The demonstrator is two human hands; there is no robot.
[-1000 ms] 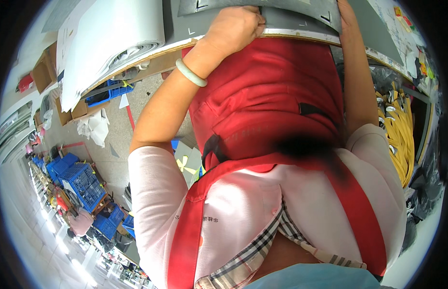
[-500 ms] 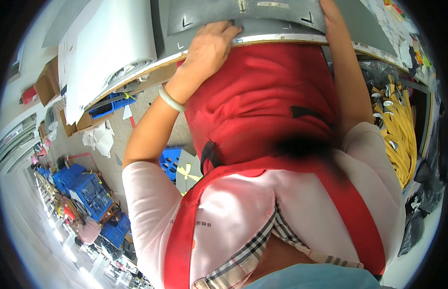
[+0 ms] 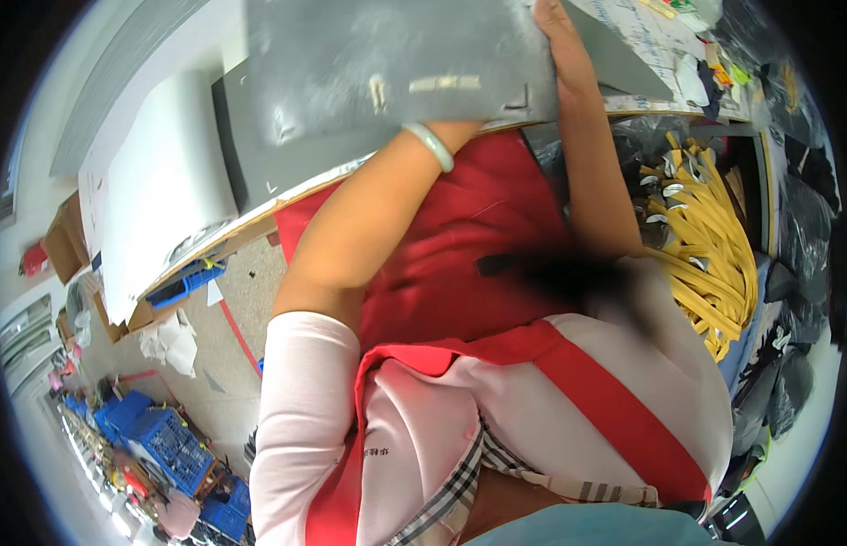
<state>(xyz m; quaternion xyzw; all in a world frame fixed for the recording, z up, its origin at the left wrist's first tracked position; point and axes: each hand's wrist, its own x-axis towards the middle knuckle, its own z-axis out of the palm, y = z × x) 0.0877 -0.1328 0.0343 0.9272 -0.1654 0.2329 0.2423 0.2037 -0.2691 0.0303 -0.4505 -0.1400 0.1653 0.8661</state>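
Note:
A grey rectangular template board (image 3: pixel 387 59), with L-shaped corner marks and pale tape strips, is raised over the front of the worktable. My right hand (image 3: pixel 567 41) grips its right edge, the fingers partly cut off by the top of the picture. Reaching beneath the board is my left hand (image 3: pixel 460 133), its fingers hidden; a pale bangle (image 3: pixel 430 146) circles that wrist. Under the board lies a dark grey sheet (image 3: pixel 260 150), marked with a small white corner line.
A white roll of material (image 3: pixel 155 173) lies on the table's left side. Below the right end hang yellow strips (image 3: pixel 701 246) beside black plastic bags (image 3: pixel 796 282). Blue crates (image 3: pixel 169 446) stand on the floor at far left, and crumpled white paper (image 3: pixel 171 341) lies closer.
The template board has been lifted and shifted left. My left hand has gone from the board's front edge to underneath it. My right hand stays on its right edge; the view has shifted.

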